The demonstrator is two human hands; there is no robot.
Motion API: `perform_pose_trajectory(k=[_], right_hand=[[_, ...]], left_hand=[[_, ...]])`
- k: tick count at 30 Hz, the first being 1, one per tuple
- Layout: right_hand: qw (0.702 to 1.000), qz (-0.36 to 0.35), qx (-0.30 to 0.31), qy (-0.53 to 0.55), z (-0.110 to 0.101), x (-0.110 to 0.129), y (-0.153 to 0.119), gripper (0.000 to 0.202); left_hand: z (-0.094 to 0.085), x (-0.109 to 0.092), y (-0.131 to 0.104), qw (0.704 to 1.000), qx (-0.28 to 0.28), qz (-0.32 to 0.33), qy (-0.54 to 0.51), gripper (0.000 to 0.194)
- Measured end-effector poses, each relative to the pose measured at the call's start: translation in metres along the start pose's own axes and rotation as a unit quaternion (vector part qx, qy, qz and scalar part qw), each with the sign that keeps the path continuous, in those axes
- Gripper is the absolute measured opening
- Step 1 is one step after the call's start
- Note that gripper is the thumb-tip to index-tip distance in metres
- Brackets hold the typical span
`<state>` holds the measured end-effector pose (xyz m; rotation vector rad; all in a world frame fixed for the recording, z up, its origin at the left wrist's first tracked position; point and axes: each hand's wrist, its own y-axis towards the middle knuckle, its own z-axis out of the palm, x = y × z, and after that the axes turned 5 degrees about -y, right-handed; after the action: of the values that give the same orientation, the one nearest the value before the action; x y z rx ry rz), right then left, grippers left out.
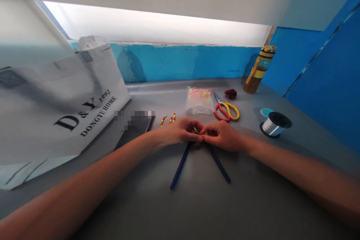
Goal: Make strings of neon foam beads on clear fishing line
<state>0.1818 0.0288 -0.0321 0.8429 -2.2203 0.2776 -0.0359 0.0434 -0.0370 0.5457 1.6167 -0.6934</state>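
Observation:
My left hand point(187, 131) and my right hand point(221, 134) meet fingertip to fingertip over the grey table point(157, 210). Both are pinched closed; whatever lies between the fingertips is too small to make out. Below the hands, two dark blue sticks spread apart toward me, the left one point(180, 167) slanting down to the left and the right one point(219, 165) down to the right. Their upper ends are hidden by the hands. Just beyond my left hand lie short strings of red and yellow-green beads point(163, 120).
Behind the hands are a clear bag of beads point(200, 99), red-and-yellow scissors point(227, 109) and a dark red bundle point(230, 93). A spool point(272, 129) and a bottle point(257, 73) stand right. At left are a large white bag point(64, 120) and a dark flat object point(135, 127).

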Motion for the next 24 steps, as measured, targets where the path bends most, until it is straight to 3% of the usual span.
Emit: perform_pose_trajectory(k=[19,24], right_hand=[[0.995,0.013,-0.002,-0.097,0.0015,0.0049,-0.0005,0.017],[0.995,0.018,-0.080,-0.047,0.0036,0.0015,-0.0010,0.025]], left_hand=[[0.0020,-0.0048,-0.0008,1.000,-0.004,-0.021,0.004,0.023],[0.0044,-0.0071,0.0000,0.996,-0.063,-0.022,-0.060,0.028]])
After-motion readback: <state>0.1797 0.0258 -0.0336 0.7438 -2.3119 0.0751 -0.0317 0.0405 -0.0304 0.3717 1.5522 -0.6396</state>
